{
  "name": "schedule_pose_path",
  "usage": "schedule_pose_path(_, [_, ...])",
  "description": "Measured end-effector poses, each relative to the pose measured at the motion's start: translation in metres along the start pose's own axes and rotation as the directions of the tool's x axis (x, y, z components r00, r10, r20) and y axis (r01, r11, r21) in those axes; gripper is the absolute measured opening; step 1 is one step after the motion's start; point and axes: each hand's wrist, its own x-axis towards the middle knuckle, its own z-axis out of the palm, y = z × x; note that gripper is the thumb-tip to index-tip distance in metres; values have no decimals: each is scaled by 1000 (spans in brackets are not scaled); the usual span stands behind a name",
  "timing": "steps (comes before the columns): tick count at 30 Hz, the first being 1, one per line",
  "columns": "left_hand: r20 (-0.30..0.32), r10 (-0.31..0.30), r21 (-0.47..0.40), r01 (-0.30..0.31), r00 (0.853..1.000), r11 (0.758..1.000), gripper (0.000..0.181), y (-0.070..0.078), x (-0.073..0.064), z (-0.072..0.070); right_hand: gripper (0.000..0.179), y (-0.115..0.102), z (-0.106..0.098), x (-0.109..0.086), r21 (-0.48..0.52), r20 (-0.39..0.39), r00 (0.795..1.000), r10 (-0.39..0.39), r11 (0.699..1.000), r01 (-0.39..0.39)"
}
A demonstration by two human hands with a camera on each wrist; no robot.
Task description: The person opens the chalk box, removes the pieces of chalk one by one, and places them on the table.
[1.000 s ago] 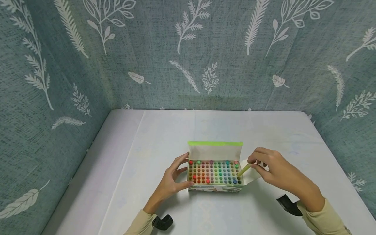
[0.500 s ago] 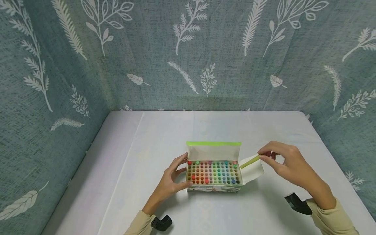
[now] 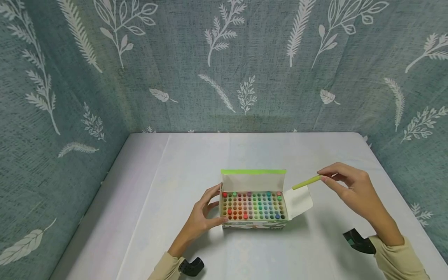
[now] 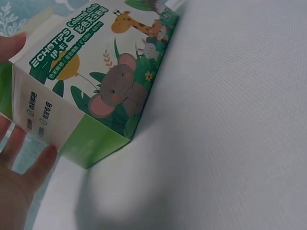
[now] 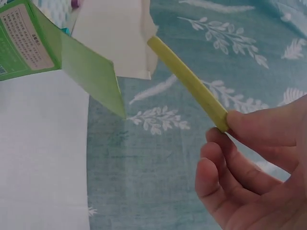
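My right hand (image 3: 353, 190) pinches one end of a yellow-green stick of chalk (image 3: 306, 182) between thumb and fingertips. The chalk is tilted, its free end above the side flap of the chalk box; the right wrist view shows the whole stick (image 5: 189, 81) clear of the box. My left hand (image 3: 201, 216) grips the left end of the open chalk box (image 3: 253, 224), thumb at the front corner. Rows of round holes fill the box's top, with several coloured chalk ends showing in them. Printed animals decorate the box front (image 4: 105, 72) in the left wrist view.
The box's green-edged lid (image 3: 253, 179) stands up at the back, and a white side flap (image 3: 299, 200) sticks out at the right. Everything rests on a white-covered table (image 3: 175, 167), with leaf-patterned cloth (image 3: 273, 93) behind and at both sides.
My right hand has drawn the chalk up from the right end of the box, then moved right and away. The left hand keeps its hold on the box.
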Motion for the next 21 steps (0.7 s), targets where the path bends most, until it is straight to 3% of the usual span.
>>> schedule_pose_path(7, [-1, -2, -9, 2, 1000, 1000, 88, 2, 1, -4, 26, 10, 1, -3, 23, -40, 992, 120, 993, -119])
schedule_pose_path(21, [-6, -7, -16, 7, 1000, 1000, 87, 1, 1, -5, 15, 36, 15, -3, 104, -83, 938, 337, 939, -328])
